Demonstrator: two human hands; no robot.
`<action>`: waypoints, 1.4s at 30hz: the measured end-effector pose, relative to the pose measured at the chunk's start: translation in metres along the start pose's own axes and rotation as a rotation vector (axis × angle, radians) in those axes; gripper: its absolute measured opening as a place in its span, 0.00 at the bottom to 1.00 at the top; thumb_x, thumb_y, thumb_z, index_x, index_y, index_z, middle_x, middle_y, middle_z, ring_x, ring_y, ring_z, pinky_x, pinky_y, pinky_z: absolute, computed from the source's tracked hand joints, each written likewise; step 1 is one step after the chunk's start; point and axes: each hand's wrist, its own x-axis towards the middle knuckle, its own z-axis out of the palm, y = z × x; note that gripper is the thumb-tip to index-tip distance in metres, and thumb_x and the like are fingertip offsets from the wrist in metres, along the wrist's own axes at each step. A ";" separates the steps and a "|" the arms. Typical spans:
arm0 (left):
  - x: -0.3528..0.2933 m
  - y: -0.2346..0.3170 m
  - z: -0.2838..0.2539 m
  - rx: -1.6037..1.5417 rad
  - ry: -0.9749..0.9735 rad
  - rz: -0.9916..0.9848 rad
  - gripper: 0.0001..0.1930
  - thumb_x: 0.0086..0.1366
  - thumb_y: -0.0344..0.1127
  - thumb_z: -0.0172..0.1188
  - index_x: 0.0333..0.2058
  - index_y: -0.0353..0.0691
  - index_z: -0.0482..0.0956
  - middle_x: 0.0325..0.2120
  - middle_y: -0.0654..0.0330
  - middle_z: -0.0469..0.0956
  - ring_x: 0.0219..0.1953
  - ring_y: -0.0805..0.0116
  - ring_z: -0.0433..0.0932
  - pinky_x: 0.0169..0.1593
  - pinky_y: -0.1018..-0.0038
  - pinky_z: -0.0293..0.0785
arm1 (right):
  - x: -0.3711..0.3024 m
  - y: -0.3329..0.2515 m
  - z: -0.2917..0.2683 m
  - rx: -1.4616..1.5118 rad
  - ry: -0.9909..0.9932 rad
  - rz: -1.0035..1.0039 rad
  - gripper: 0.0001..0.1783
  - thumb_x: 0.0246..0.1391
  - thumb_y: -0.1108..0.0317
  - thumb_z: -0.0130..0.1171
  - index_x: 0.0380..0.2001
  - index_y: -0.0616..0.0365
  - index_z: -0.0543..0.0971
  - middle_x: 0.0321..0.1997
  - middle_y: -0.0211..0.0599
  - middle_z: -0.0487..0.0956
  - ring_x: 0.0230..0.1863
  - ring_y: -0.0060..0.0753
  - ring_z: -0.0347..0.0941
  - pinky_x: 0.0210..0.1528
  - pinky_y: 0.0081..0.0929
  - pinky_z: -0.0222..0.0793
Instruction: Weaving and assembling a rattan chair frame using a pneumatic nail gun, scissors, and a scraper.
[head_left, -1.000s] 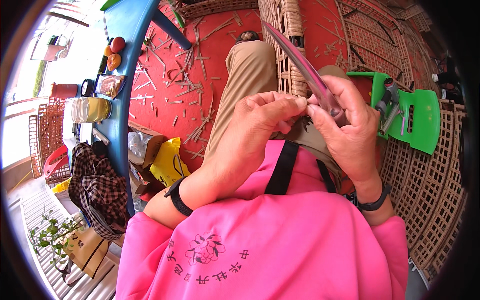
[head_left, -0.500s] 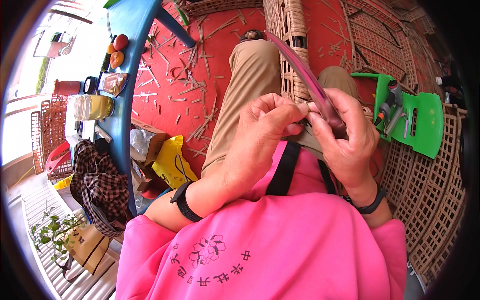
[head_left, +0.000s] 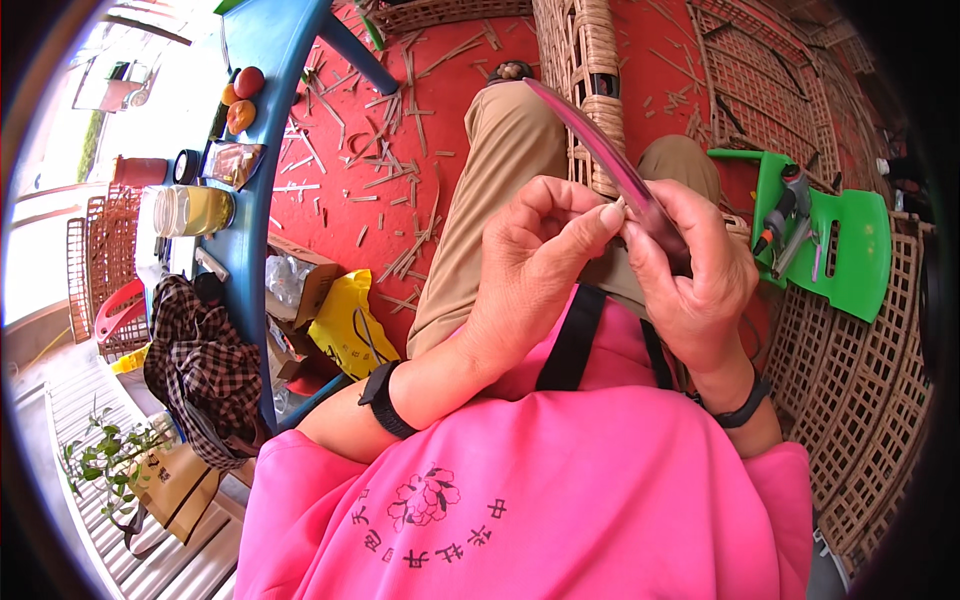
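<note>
My right hand (head_left: pixel 700 245) is closed around the lower end of a long, thin, purple-pink glossy strip (head_left: pixel 598 142), seen nearly edge-on, which slants up toward the far left. The thumb and fingertips of my left hand (head_left: pixel 535 250) are pinched together, meeting the right fingertips in front of my lap. Something small and pale may lie between them, but it is too small to make out. Just beyond my hands, a woven rattan piece (head_left: pixel 590 50) stands between my knees.
At right, a green plastic stool (head_left: pixel 860 240) carries a grey-and-orange hand tool (head_left: pixel 785 215) beside rattan lattice panels (head_left: pixel 850 390). To the left, a blue table (head_left: pixel 268 150) holds a glass jar (head_left: pixel 195 211), fruit and a checked cloth (head_left: pixel 205 365). Cut strips litter the red floor (head_left: pixel 340 250).
My left thumb has straightened a little and risen at the fingertips. The purple-pink strip has tilted slightly further left. The whole view has shifted slightly.
</note>
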 end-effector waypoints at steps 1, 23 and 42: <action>0.000 -0.003 0.001 -0.041 0.017 0.058 0.08 0.65 0.31 0.66 0.37 0.34 0.76 0.30 0.67 0.78 0.31 0.81 0.73 0.38 0.81 0.71 | 0.000 0.001 0.000 -0.001 0.000 0.001 0.22 0.46 0.84 0.66 0.47 0.61 0.77 0.26 0.34 0.79 0.24 0.27 0.77 0.26 0.26 0.73; -0.007 -0.015 -0.003 0.105 0.083 0.117 0.05 0.69 0.29 0.60 0.40 0.33 0.78 0.35 0.63 0.81 0.38 0.80 0.79 0.45 0.80 0.76 | -0.004 0.002 -0.002 0.081 -0.053 0.041 0.20 0.51 0.77 0.67 0.48 0.62 0.76 0.33 0.37 0.82 0.27 0.26 0.79 0.30 0.22 0.75; 0.024 -0.023 -0.019 0.762 -0.068 1.033 0.07 0.56 0.25 0.68 0.34 0.38 0.81 0.29 0.60 0.77 0.33 0.62 0.74 0.47 0.67 0.73 | -0.020 -0.033 -0.087 0.102 -0.307 0.480 0.19 0.54 0.73 0.65 0.50 0.63 0.77 0.35 0.39 0.78 0.32 0.30 0.76 0.36 0.24 0.72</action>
